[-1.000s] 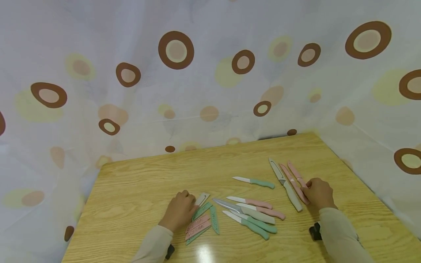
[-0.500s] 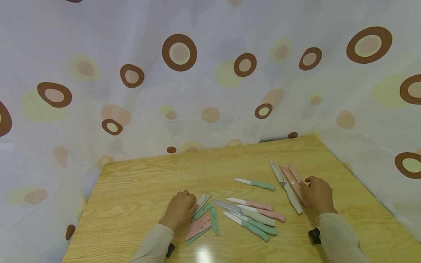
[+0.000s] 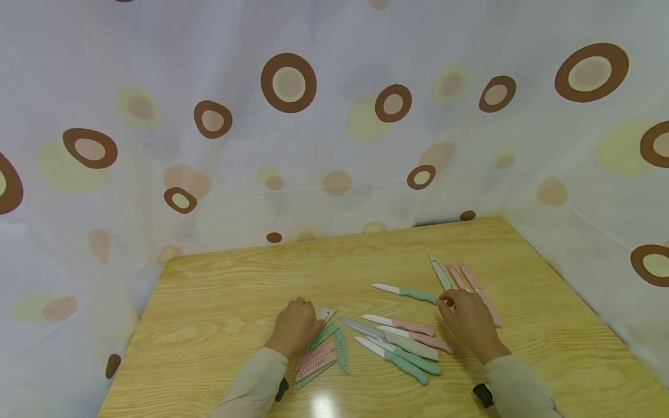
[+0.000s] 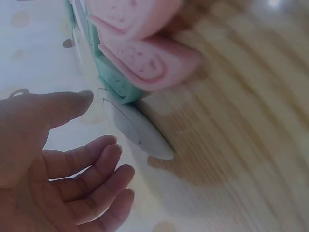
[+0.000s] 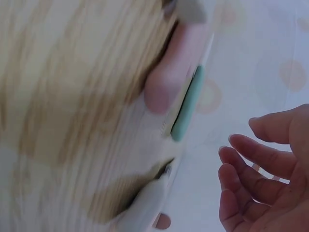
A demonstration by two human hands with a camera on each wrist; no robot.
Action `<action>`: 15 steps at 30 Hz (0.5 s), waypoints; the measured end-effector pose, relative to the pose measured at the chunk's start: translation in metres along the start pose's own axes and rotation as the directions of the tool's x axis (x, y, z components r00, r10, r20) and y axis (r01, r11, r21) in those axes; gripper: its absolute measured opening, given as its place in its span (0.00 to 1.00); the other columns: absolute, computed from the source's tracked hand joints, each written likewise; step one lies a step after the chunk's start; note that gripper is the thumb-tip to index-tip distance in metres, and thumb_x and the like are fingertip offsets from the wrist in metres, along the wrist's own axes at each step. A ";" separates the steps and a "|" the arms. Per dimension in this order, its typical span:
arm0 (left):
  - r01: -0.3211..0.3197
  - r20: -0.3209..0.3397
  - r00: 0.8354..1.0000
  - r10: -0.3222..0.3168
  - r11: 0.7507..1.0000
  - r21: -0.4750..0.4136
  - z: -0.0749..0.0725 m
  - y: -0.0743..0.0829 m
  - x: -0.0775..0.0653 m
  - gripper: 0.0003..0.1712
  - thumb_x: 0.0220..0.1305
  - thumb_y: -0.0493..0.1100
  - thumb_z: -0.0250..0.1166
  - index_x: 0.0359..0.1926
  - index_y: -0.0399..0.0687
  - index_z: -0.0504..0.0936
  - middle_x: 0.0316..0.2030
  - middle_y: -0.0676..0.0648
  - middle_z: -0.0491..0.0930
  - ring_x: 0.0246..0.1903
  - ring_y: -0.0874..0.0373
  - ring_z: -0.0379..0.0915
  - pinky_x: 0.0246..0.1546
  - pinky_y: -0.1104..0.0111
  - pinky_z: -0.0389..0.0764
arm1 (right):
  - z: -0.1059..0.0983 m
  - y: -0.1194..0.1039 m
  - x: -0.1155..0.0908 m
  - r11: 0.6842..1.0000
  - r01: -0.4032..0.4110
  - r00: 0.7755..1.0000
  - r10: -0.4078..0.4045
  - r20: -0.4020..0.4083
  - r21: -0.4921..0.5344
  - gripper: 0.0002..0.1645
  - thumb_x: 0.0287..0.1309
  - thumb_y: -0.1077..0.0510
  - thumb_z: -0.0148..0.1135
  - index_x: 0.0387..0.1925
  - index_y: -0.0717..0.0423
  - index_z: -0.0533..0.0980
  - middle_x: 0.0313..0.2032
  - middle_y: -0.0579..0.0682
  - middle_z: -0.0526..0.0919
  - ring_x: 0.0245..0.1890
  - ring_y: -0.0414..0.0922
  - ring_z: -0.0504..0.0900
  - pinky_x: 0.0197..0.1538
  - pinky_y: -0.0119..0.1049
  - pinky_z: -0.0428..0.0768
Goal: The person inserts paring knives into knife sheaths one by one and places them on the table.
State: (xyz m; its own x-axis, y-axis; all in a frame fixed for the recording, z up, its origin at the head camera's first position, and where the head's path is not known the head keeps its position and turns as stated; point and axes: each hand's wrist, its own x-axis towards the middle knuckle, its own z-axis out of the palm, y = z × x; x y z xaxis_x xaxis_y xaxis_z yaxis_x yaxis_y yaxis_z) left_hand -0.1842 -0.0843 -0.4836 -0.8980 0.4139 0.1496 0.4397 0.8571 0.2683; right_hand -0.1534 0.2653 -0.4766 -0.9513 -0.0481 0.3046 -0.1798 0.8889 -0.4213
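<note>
In the head view, my left hand hovers beside a beige blade sheath at the top of a pile of sheaths. The left wrist view shows its thumb and loosely bent fingers apart from that sheath, gripping nothing. My right hand is above the right side of the table, near the handle of a green paring knife. Its fingers are relaxed and hold nothing in the right wrist view. It covers the handles of a beige sheathed knife and a pink sheathed knife.
Pink sheaths and green sheaths lie beside the left hand. Several bare-bladed knives overlap mid-table, among them a beige-handled knife and a pink-handled knife. Another pink sheathed knife lies far right. Patterned cloth hangs behind the table.
My right hand has let go of the rightmost pink sheathed knife and moved left toward the green knife. The left hand has shifted slightly right, covering more of the beige sheath.
</note>
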 end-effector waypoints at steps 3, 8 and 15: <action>0.009 0.023 1.000 -0.010 1.000 0.011 0.002 0.000 0.002 0.19 0.54 0.51 0.68 0.23 0.39 0.76 0.25 0.47 0.71 0.25 0.57 0.66 0.21 0.66 0.76 | 0.007 -0.011 -0.004 1.000 0.031 0.999 -0.031 0.017 -0.002 0.08 0.56 0.59 0.61 0.34 0.61 0.79 0.29 0.50 0.78 0.26 0.43 0.75 0.28 0.38 0.76; 0.016 0.042 0.999 -0.018 0.999 0.040 0.006 0.000 0.006 0.21 0.53 0.54 0.68 0.25 0.39 0.77 0.24 0.47 0.71 0.25 0.56 0.67 0.20 0.65 0.76 | 0.015 -0.026 -0.010 0.995 0.097 0.995 -0.097 0.031 0.010 0.05 0.56 0.60 0.61 0.33 0.59 0.79 0.28 0.47 0.78 0.28 0.41 0.74 0.31 0.37 0.76; 0.027 0.040 0.999 -0.031 0.996 0.084 0.009 -0.002 0.008 0.20 0.55 0.54 0.67 0.24 0.42 0.75 0.24 0.47 0.70 0.25 0.56 0.67 0.20 0.65 0.75 | 0.017 -0.033 -0.015 0.995 0.097 0.993 -0.100 0.070 0.036 0.03 0.56 0.60 0.61 0.31 0.57 0.79 0.28 0.46 0.78 0.29 0.42 0.74 0.32 0.38 0.77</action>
State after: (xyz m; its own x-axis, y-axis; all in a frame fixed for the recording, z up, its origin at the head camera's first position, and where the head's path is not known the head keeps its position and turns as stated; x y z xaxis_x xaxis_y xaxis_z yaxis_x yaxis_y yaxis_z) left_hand -0.1921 -0.0795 -0.4917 -0.9110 0.3995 0.1028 0.4122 0.8908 0.1913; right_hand -0.1373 0.2286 -0.4818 -0.9438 -0.1683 0.2846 -0.2806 0.8628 -0.4205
